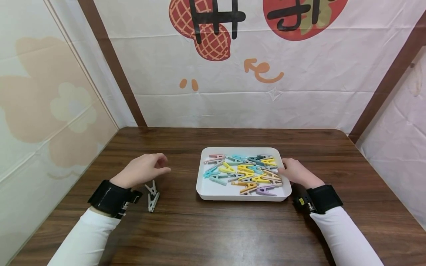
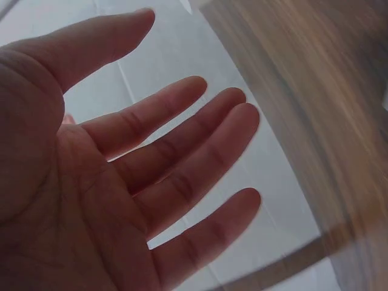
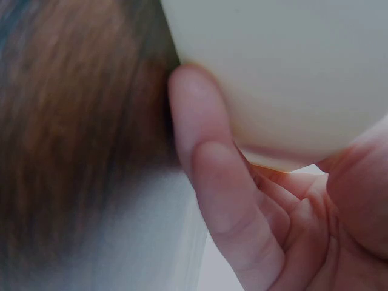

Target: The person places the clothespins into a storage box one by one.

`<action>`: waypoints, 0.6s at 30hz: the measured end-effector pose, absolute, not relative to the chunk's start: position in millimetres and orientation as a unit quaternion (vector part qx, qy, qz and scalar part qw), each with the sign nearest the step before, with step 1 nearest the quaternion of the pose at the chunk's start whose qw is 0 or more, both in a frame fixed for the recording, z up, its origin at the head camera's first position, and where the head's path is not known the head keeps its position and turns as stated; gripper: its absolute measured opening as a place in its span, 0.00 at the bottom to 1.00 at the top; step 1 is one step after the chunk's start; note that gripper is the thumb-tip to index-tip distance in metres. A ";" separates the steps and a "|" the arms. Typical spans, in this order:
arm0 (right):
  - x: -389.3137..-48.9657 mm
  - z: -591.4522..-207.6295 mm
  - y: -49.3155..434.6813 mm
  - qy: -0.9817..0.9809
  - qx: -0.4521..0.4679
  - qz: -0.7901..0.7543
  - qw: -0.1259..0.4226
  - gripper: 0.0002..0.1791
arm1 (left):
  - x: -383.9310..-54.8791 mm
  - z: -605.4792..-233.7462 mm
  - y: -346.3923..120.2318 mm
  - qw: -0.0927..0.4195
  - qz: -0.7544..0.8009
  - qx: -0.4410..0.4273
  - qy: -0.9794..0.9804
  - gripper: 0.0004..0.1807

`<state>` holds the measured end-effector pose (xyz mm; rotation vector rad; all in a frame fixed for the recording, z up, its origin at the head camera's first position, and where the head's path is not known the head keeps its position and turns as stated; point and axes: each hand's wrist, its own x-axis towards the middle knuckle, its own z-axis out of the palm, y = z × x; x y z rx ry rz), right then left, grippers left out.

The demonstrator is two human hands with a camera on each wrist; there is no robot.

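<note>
A white rectangular tray point(image 1: 213, 197) sits on the table with several plastic clothespins point(image 1: 244, 168) lying in it, yellow, blue, green, pink, orange and purple. My right hand point(image 1: 299, 173) grips the tray's right side; in the right wrist view its fingers point(image 3: 224, 188) are against the outer wall, with the thumb toward the rim. To the left of the tray, my left hand point(image 1: 143, 170) hovers over the table. Its fingers point(image 2: 200, 157) are relaxed and apart, and the palm holds nothing. Just below that hand, a pale grey clothespin point(image 1: 153, 199) lies on the table.
The dark wooden table point(image 1: 219, 232) ends at a back edge against a white printed cloth point(image 1: 226, 107). More cloth panels stand along the left and right sides. Black straps with small devices point(image 1: 111, 197) circle both wrists.
</note>
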<state>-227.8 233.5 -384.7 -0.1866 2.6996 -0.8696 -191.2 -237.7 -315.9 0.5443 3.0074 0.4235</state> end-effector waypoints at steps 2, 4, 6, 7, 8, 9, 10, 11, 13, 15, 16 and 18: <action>-227.5 -385.1 233.3 0.939 -0.063 -0.303 0.149 0.29 | -187.9 -318.7 -246.3 0.042 0.142 0.169 0.974 0.23; -227.5 -385.2 233.2 0.939 -0.062 -0.303 0.150 0.29 | -184.6 -321.9 -254.2 0.059 0.149 0.167 0.973 0.22; -227.8 -385.2 233.3 0.939 -0.062 -0.304 0.151 0.29 | -181.3 -326.0 -261.9 0.075 0.156 0.172 0.970 0.20; -228.0 -385.2 233.4 0.939 -0.063 -0.303 0.152 0.29 | -179.5 -328.3 -265.5 0.084 0.159 0.177 0.968 0.20; -228.1 -385.2 233.5 0.939 -0.063 -0.302 0.152 0.29 | -177.8 -330.6 -268.8 0.092 0.164 0.186 0.965 0.20; -228.2 -385.2 233.7 0.939 -0.063 -0.301 0.152 0.29 | -176.0 -332.8 -271.8 0.098 0.168 0.195 0.961 0.22; -228.3 -385.2 233.9 0.939 -0.062 -0.301 0.152 0.29 | -174.3 -334.9 -274.4 0.102 0.172 0.204 0.958 0.24; -228.4 -385.3 234.0 0.940 -0.062 -0.300 0.153 0.30 | -172.7 -336.6 -276.6 0.106 0.175 0.212 0.956 0.26; -228.6 -385.5 234.2 0.940 -0.061 -0.300 0.152 0.30 | -170.1 -339.5 -279.6 0.108 0.184 0.224 0.951 0.28; -228.7 -385.8 234.4 0.940 -0.060 -0.300 0.152 0.30 | -168.1 -341.8 -280.9 0.106 0.185 0.230 0.950 0.30; -228.8 -386.1 234.3 0.940 -0.062 -0.301 0.152 0.30 | -167.3 -342.7 -281.0 0.105 0.183 0.230 0.950 0.30; -228.8 -386.6 234.1 0.940 -0.064 -0.300 0.150 0.29 | -166.5 -345.0 -280.9 0.102 0.179 0.230 0.951 0.31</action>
